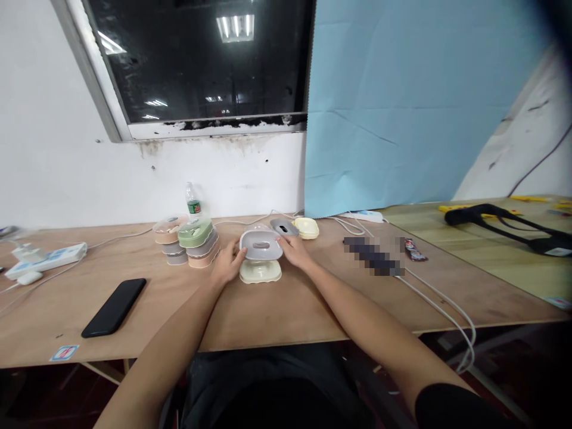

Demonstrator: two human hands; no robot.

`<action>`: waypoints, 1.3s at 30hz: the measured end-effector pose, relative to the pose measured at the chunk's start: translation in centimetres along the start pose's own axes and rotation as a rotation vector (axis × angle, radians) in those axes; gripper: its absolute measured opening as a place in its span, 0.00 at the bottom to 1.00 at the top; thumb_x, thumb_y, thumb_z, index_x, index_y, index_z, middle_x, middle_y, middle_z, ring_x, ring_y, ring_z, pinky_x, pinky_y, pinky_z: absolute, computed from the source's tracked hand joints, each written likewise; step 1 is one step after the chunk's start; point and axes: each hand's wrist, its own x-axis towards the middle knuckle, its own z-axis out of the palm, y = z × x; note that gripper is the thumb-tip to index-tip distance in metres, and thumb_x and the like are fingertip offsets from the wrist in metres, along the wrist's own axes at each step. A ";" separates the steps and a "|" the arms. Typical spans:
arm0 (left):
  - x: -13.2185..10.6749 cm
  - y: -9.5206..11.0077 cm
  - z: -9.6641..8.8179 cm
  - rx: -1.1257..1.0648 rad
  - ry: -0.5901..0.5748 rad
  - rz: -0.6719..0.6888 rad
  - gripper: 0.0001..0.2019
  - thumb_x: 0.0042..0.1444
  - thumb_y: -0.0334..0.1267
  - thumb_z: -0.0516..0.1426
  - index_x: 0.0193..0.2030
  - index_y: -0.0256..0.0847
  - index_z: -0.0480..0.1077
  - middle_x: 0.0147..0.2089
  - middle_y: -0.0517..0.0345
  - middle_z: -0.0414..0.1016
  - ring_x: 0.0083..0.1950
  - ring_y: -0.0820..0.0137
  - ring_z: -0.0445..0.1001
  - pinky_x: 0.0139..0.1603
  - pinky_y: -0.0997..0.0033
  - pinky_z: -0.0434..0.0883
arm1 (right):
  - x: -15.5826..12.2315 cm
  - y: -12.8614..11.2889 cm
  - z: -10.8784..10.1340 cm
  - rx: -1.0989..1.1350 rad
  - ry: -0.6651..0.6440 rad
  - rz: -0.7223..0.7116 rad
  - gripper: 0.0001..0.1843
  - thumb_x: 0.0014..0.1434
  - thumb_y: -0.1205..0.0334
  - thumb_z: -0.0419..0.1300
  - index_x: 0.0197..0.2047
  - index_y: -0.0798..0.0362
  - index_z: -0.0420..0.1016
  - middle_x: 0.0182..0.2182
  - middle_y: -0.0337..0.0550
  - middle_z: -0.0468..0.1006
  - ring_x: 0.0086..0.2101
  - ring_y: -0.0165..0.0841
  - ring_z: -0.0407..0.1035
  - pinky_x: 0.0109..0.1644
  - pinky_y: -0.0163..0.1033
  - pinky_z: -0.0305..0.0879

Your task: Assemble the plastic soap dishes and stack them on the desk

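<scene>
My left hand [227, 263] and my right hand [292, 249] grip the two sides of a grey lidded box [261, 245], which sits stacked on a cream box [260, 272] on the wooden table [268, 310]. Both hands have their fingers curled against the grey box. Just behind my right hand lie a loose grey lid [283, 226] and a yellow box [307, 227]. To the left of my left hand stand stacks of similar boxes [190, 241], one topped with a green lid.
A water bottle [192, 202] stands behind the stacks. A black phone [115, 307] lies front left, a white power strip [49, 259] far left. White cables [440, 304] run off the right edge. A black tool [504, 220] lies on the neighbouring table.
</scene>
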 end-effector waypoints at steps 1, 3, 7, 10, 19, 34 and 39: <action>0.1 -0.1 -0.1 0.035 -0.016 -0.016 0.26 0.61 0.55 0.45 0.56 0.39 0.66 0.36 0.53 0.77 0.36 0.64 0.74 0.38 0.68 0.67 | 0.1 0.3 0.0 -0.007 -0.062 0.030 0.27 0.61 0.42 0.45 0.19 0.52 0.60 0.18 0.37 0.64 0.23 0.30 0.59 0.25 0.34 0.48; 0.3 -0.6 -0.4 0.139 -0.073 -0.031 0.27 0.60 0.58 0.43 0.43 0.39 0.74 0.31 0.53 0.76 0.34 0.64 0.73 0.35 0.69 0.65 | 0.1 1.0 0.0 -0.041 -0.211 0.078 0.29 0.60 0.40 0.45 0.18 0.53 0.61 0.17 0.37 0.64 0.21 0.30 0.59 0.24 0.34 0.47; 0.6 -1.6 -0.5 0.288 -0.309 -0.057 0.29 0.58 0.61 0.43 0.27 0.41 0.73 0.29 0.52 0.76 0.33 0.64 0.73 0.32 0.69 0.62 | 0.0 1.8 0.4 -0.181 -0.450 0.086 0.28 0.56 0.41 0.54 0.15 0.53 0.62 0.15 0.37 0.63 0.19 0.29 0.57 0.23 0.34 0.45; 0.9 -2.1 -0.2 0.277 -0.395 -0.077 0.27 0.59 0.58 0.43 0.28 0.42 0.74 0.33 0.51 0.77 0.34 0.64 0.73 0.31 0.70 0.61 | -0.1 1.8 0.9 -0.244 -0.448 0.080 0.26 0.55 0.43 0.56 0.15 0.53 0.62 0.14 0.37 0.64 0.18 0.28 0.56 0.24 0.34 0.45; 1.3 -3.7 0.1 0.240 -0.429 -0.113 0.22 0.58 0.52 0.47 0.25 0.39 0.71 0.27 0.56 0.75 0.27 0.70 0.70 0.27 0.73 0.58 | 0.2 0.2 2.4 -0.386 -0.106 0.011 0.12 0.54 0.52 0.60 0.32 0.52 0.74 0.25 0.39 0.75 0.28 0.31 0.66 0.28 0.33 0.50; 1.0 -3.8 0.2 0.185 -0.316 -0.097 0.29 0.57 0.62 0.44 0.25 0.39 0.70 0.26 0.58 0.73 0.28 0.69 0.68 0.27 0.71 0.58 | 1.0 2.0 3.3 -0.121 0.048 -0.089 0.09 0.55 0.59 0.59 0.40 0.52 0.71 0.23 0.35 0.73 0.27 0.31 0.67 0.32 0.33 0.56; 0.7 -2.8 -0.2 0.164 -0.152 -0.111 0.28 0.58 0.61 0.44 0.37 0.40 0.73 0.33 0.54 0.76 0.35 0.65 0.73 0.34 0.69 0.64 | 0.2 0.3 2.3 0.054 0.200 -0.088 0.13 0.55 0.54 0.59 0.42 0.52 0.69 0.24 0.34 0.69 0.26 0.30 0.64 0.31 0.34 0.57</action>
